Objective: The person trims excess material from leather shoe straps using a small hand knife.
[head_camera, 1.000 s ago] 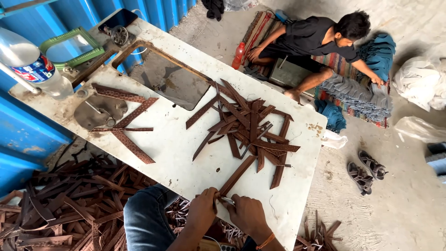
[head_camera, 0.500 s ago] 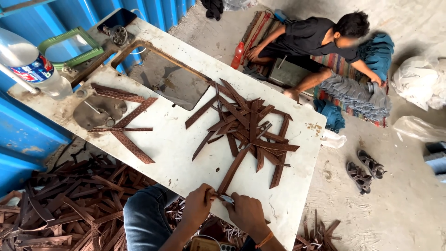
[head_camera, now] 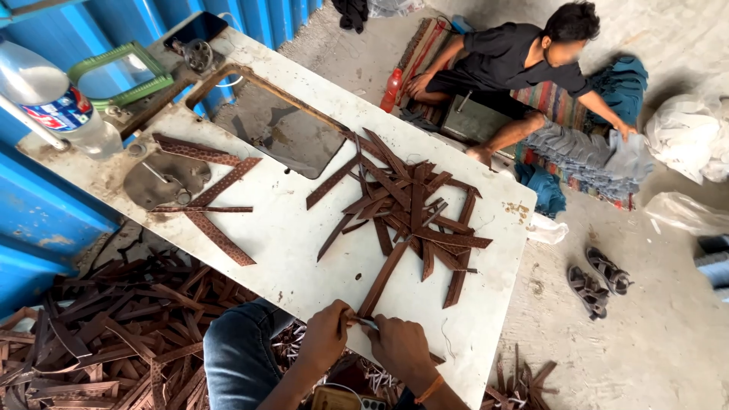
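Head-camera view, looking down on a worn white worktable [head_camera: 288, 235]: a clear plastic bottle [head_camera: 53, 102] with a red-and-blue label lies at the upper left, its contents impossible to tell. At the bottom centre of the frame, the left hand [head_camera: 325, 338] and right hand [head_camera: 401, 351] sit close together at the table's near edge, fingers curled, both pinching the near end of a long brown leather strip [head_camera: 382, 279] that runs up toward a heap of similar strips [head_camera: 414, 205] at centre. More strips [head_camera: 99, 334] cover the floor at lower left. A second person [head_camera: 516, 72] sits on a striped mat, upper right.
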